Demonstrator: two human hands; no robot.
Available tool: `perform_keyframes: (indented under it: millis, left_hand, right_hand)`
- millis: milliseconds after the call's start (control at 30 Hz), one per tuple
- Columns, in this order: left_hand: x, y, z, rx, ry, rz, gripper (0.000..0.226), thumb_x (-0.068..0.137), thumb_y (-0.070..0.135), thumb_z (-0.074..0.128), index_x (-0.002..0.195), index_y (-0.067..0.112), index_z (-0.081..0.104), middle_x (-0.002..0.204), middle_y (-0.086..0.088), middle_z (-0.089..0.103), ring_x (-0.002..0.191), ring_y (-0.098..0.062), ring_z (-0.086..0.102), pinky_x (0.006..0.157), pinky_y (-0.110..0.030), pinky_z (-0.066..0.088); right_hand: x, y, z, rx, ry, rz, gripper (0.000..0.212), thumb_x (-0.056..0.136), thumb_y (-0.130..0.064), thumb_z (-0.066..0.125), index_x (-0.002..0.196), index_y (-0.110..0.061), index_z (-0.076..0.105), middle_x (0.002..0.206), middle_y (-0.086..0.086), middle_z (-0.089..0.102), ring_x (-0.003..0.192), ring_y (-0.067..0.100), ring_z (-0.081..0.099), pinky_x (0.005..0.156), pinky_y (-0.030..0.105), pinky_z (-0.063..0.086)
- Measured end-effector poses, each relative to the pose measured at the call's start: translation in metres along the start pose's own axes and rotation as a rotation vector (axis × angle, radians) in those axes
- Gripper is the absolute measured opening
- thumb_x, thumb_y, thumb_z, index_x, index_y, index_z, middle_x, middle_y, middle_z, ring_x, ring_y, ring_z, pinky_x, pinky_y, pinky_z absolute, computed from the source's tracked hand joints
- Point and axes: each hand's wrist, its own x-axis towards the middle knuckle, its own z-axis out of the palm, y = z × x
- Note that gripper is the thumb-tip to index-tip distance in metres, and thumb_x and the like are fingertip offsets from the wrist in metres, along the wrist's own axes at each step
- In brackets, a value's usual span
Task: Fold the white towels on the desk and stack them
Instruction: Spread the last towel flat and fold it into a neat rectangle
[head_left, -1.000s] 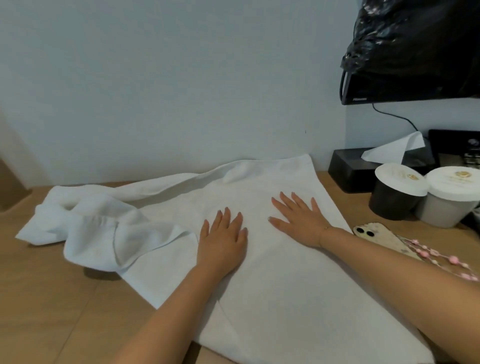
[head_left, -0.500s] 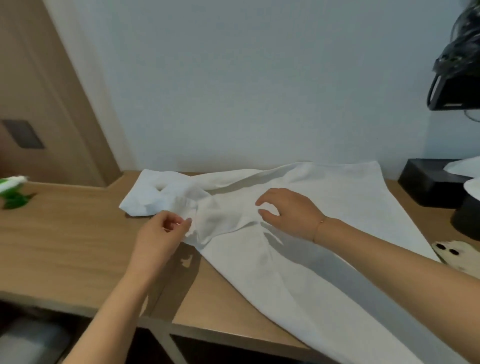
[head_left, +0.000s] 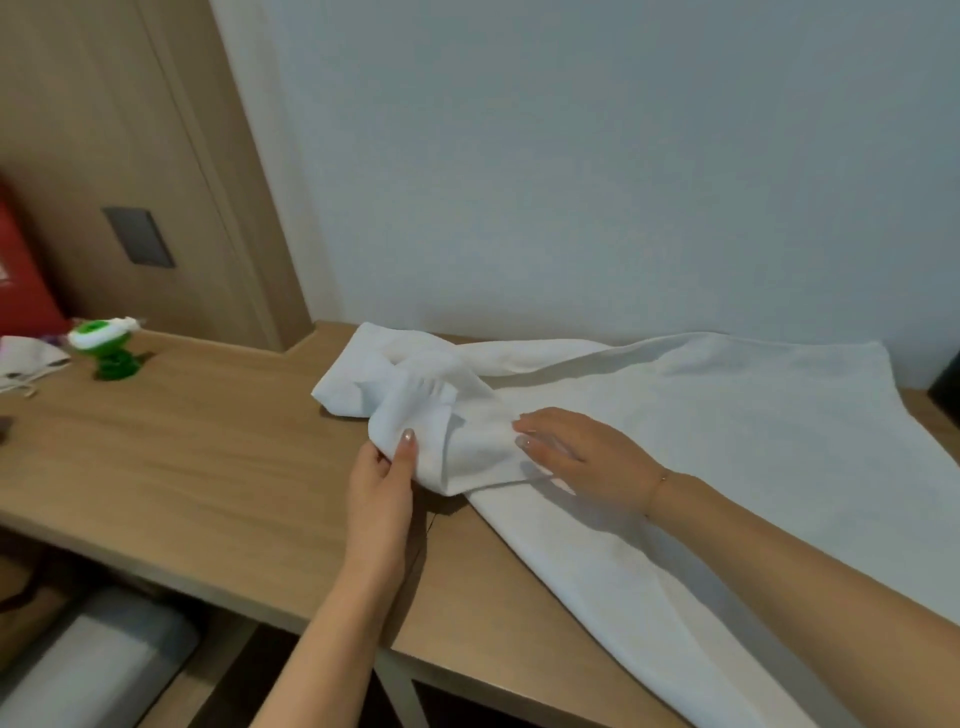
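Gripping bunched towel (head_left: 415, 395) end: left hand (head_left: 382, 480) pinches it.
Right hand (head_left: 582, 452) rests flat beside; towel's long axis runs rightward along the bench (head_left: 182, 457).

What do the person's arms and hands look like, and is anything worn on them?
Both forearms are bare, with no sleeves in view. The right hand has a thin, gold-coloured bracelet around the wrist. The nails look polished in a pale, slightly glittery shade, seen best on the thumb of the left hand. No rings, watch or gloves are visible.
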Motion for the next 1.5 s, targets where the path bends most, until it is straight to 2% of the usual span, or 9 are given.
perform_keyframes:
  millis: [133,300,433,733,933,1167,1267,1367,1500]
  left_hand:
    - [0.023,0.02,-0.037,-0.129,0.113,-0.029,0.019,0.101,0.035,0.05,0.116,0.029,0.061,0.109,0.008,0.072,0.102,-0.014,0.068,0.085,-0.031,0.054]
    - [0.04,0.035,-0.091,-0.046,0.249,-0.11,0.029,0.101,0.039,0.048,0.125,0.025,0.055,0.106,0.008,0.067,0.1,-0.016,0.064,0.078,-0.031,0.051]
    - [0.041,0.023,-0.13,0.035,0.31,-0.211,0.029,0.102,0.037,0.047,0.124,0.019,0.053,0.097,0.005,0.062,0.089,-0.016,0.06,0.071,-0.033,0.047]
    - [0.023,0.005,-0.157,0.723,0.368,-0.025,0.063,0.095,0.054,0.05,0.145,0.019,0.034,0.145,-0.012,0.037,0.13,-0.032,0.042,0.107,-0.052,0.037]
    - [0.024,-0.003,-0.142,1.359,0.039,0.236,0.064,0.083,0.07,0.053,0.132,0.03,0.053,0.141,0.004,0.045,0.131,-0.021,0.038,0.103,-0.044,0.034]
    - [0.045,-0.003,-0.161,1.313,0.018,0.393,0.025,0.099,0.04,0.049,0.096,0.018,0.061,0.088,0.006,0.056,0.078,-0.013,0.051,0.064,-0.029,0.042]
    - [0.045,0.002,-0.183,0.929,0.137,0.366,0.015,0.101,0.033,0.049,0.094,0.023,0.058,0.081,0.007,0.059,0.072,-0.01,0.056,0.066,-0.028,0.047]
    - [0.046,0.001,-0.216,0.576,0.432,0.252,0.02,0.099,0.034,0.052,0.09,0.017,0.055,0.075,0.001,0.055,0.066,-0.014,0.053,0.061,-0.027,0.041]
    - [0.042,-0.013,-0.234,0.211,0.491,-0.102,0.017,0.099,0.027,0.055,0.101,0.011,0.058,0.091,-0.001,0.062,0.079,-0.012,0.059,0.064,-0.021,0.044]
  right_hand:
    - [0.001,0.014,-0.009,0.187,0.045,0.071,0.051,0.098,-0.053,0.034,0.123,-0.018,0.062,0.127,-0.005,0.061,0.117,0.013,0.054,0.098,0.022,0.039]
    - [-0.004,0.029,0.012,-0.195,-0.149,0.028,0.055,0.1,-0.052,0.024,0.152,-0.034,0.021,0.16,-0.015,0.009,0.147,0.004,0.005,0.117,0.023,-0.001]
    - [-0.004,0.032,0.016,-0.282,-0.137,0.011,0.055,0.101,-0.053,0.02,0.153,-0.039,0.01,0.16,-0.018,-0.001,0.147,0.001,-0.006,0.117,0.024,-0.009]
    - [-0.006,0.025,0.017,-0.391,-0.099,0.007,0.053,0.103,-0.046,0.021,0.154,-0.032,0.016,0.162,-0.01,0.005,0.149,0.008,0.001,0.12,0.029,-0.002]
    - [0.001,-0.041,0.035,-0.403,-0.08,-0.215,0.049,0.104,-0.041,0.028,0.151,-0.029,0.028,0.162,-0.009,0.009,0.149,0.01,0.004,0.116,0.022,-0.007]
    - [0.006,-0.074,0.083,-0.356,-0.268,-0.236,0.059,0.098,-0.062,0.011,0.151,-0.044,-0.007,0.157,-0.023,-0.017,0.144,-0.001,-0.02,0.115,0.026,-0.015]
    - [0.007,-0.069,0.086,-0.373,-0.262,-0.246,0.059,0.095,-0.066,0.005,0.147,-0.05,-0.014,0.155,-0.027,-0.021,0.141,-0.005,-0.025,0.112,0.024,-0.018]
    - [0.007,-0.069,0.087,-0.39,-0.267,-0.246,0.059,0.092,-0.07,0.001,0.145,-0.052,-0.019,0.153,-0.029,-0.025,0.139,-0.007,-0.027,0.112,0.024,-0.019]
    - [0.006,-0.07,0.084,-0.385,-0.278,-0.252,0.072,0.084,-0.083,0.005,0.144,-0.052,-0.02,0.151,-0.03,-0.029,0.135,-0.009,-0.033,0.111,0.025,-0.019]
